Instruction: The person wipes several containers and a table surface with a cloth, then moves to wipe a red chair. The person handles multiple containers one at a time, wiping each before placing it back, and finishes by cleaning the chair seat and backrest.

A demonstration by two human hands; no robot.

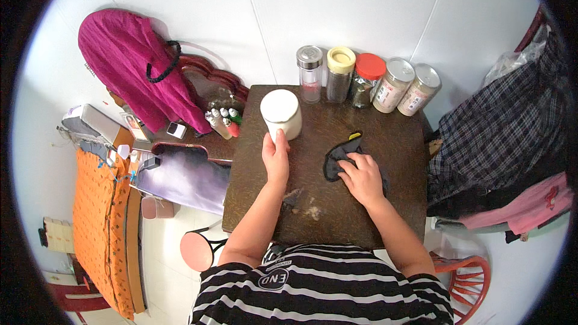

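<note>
On the left of the dark wooden tabletop (311,162), my left hand (276,158) grips the lower side of a white lidded jar (281,108). My right hand (363,178) rests with spread fingertips on a dark grey cloth (336,162) that has a black edge and a small yellow tab; part of the cloth lies under the hand. Whether the fingers pinch the cloth cannot be told.
Along the wall edge stand a glass bottle (310,76), a yellow-lidded jar (339,76), a red-lidded jar (366,81) and two silver-lidded cans (393,85). A dresser with small bottles (226,122) adjoins at left. Plaid clothing (496,108) hangs at right.
</note>
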